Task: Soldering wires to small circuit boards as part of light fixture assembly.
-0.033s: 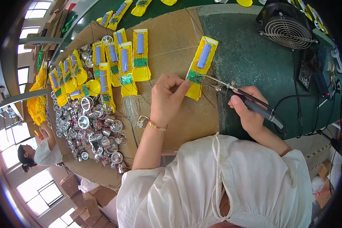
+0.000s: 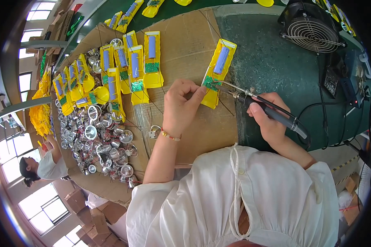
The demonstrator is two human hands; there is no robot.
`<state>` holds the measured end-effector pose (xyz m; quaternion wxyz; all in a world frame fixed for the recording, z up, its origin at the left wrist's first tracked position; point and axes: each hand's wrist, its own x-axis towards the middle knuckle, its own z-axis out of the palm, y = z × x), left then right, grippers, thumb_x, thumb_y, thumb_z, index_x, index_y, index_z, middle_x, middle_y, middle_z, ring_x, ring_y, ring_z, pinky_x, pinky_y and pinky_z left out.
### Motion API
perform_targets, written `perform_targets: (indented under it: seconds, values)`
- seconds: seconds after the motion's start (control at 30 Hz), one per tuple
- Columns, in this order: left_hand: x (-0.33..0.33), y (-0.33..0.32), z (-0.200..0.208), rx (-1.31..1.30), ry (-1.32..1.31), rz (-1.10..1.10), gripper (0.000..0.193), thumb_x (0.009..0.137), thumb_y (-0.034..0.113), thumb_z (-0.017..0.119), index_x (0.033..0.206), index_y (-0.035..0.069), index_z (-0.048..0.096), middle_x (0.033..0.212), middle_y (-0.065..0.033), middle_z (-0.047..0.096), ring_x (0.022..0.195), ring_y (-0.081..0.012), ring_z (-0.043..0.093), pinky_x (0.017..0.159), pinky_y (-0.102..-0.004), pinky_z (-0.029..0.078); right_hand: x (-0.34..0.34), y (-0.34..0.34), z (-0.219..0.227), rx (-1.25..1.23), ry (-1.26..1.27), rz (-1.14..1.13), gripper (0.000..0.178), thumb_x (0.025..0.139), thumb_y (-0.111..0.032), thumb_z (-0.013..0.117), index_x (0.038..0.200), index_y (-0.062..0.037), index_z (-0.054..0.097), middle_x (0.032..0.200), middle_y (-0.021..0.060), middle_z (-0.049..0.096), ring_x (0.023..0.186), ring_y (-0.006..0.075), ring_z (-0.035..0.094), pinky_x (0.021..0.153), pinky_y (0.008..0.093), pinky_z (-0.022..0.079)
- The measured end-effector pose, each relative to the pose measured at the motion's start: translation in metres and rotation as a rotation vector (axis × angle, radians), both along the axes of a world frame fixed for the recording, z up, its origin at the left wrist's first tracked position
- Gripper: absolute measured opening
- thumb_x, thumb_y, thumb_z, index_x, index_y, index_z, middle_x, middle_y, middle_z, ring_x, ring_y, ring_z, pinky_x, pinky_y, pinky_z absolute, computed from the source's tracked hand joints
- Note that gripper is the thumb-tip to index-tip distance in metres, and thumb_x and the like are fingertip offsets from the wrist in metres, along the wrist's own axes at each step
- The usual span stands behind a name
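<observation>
A yellow plastic housing [image 2: 210, 99] lies slanted on the cardboard, with a blue-purple cylindrical battery cell [image 2: 221, 60] and a small green circuit board [image 2: 210, 83] in it. My left hand [image 2: 181, 103] is closed at the housing's left edge, thumb and fingertips by the board; exactly what is pinched is partly hidden. In my right hand [image 2: 270, 119] is a soldering iron [image 2: 276, 115] with a thin metal guide tube [image 2: 234, 85] fixed along it. Iron tip and tube end meet at the board. Dark thin wires trail from the housing.
Several similar yellow housings [image 2: 152, 80] stand left on the cardboard sheet [image 2: 185, 37], beside a heap of silvery reflector cups [image 2: 107, 119]. One loose cup [image 2: 154, 131] lies near my left wrist. Back right are a black fan [image 2: 311, 35] and a cabled box [image 2: 350, 92]. Another person [image 2: 49, 162] works far left.
</observation>
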<state>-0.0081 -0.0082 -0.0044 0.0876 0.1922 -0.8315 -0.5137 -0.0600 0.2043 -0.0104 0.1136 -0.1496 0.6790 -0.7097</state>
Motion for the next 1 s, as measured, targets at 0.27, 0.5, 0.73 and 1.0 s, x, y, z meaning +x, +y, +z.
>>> perform_targets:
  seconds: [0.27,0.5,0.73,1.0]
  values:
    - [-0.0039,-0.0026,-0.0001,-0.022,-0.029,-0.02,0.012,0.075,0.01,0.068,0.076,-0.001,0.065,0.077,-0.0078,0.057,0.066,-0.0154,0.054,0.06,-0.0266,0.042,-0.0026,-0.0053,-0.0031,-0.022,-0.011,0.0,0.014,0.079,-0.006,0.064,0.086,0.0018,0.055,0.07,0.0056,0.062,0.062,0.0067,0.056,0.056,0.0205,0.045]
    - [-0.0041,-0.0034,-0.0025,0.018,-0.041,0.001,0.012,0.075,0.01,0.068,0.075,-0.001,0.065,0.077,-0.0074,0.056,0.066,-0.0147,0.053,0.059,-0.0265,0.042,0.0008,-0.0066,-0.0064,-0.039,-0.064,-0.018,0.014,0.08,-0.007,0.064,0.087,0.0024,0.055,0.071,0.0061,0.062,0.062,0.008,0.057,0.056,0.021,0.046]
    - [-0.0032,-0.0015,0.0005,-0.028,-0.038,-0.002,0.013,0.075,0.01,0.068,0.075,-0.002,0.064,0.077,-0.0077,0.057,0.066,-0.0154,0.054,0.06,-0.0267,0.042,0.0004,-0.0021,-0.0067,-0.027,-0.003,-0.03,0.017,0.081,-0.009,0.064,0.089,0.0022,0.055,0.072,0.0073,0.063,0.064,0.0094,0.059,0.058,0.0214,0.047]
    - [-0.0052,-0.0032,0.0002,-0.011,-0.041,-0.011,0.013,0.075,0.01,0.067,0.074,-0.002,0.064,0.077,-0.0083,0.056,0.067,-0.0156,0.054,0.06,-0.027,0.042,-0.0013,0.003,-0.0013,-0.051,-0.026,-0.021,0.017,0.081,-0.009,0.064,0.089,0.0026,0.056,0.071,0.0078,0.063,0.063,0.0092,0.059,0.057,0.0216,0.047]
